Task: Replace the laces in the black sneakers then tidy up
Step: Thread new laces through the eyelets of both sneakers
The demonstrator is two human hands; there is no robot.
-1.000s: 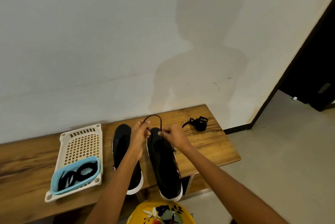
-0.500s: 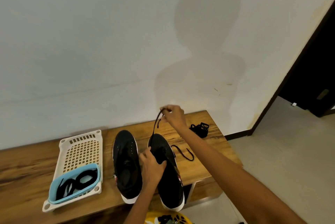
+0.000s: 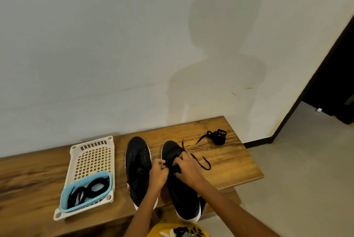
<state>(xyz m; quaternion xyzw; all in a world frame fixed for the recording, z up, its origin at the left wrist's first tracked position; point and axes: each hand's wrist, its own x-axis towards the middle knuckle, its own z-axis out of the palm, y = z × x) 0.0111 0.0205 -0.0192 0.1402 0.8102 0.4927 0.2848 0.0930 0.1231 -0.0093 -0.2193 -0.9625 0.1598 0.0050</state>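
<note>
Both hands work at the eyelets of the right sneaker [image 3: 182,183], which stands on the wooden bench [image 3: 239,167] just beside the left sneaker [image 3: 137,167], toes toward the wall. The left hand [image 3: 158,174] and the right hand [image 3: 186,166] each seem to pinch a stretch of the black lace [image 3: 199,162] over the tongue, though the grip is small in the frame and I cannot tell which eyelet it is at. The lace's free end trails over the bench to the right. This looks like an unlacing or threading step; the next move calls for drawing the lace through one hole at a time.

A loose bundle of lace [image 3: 217,137] lies near the bench's far right corner. The white basket [image 3: 92,152] holds a blue tub [image 3: 66,194], and coiled black laces [image 3: 90,190] sit inside it.
</note>
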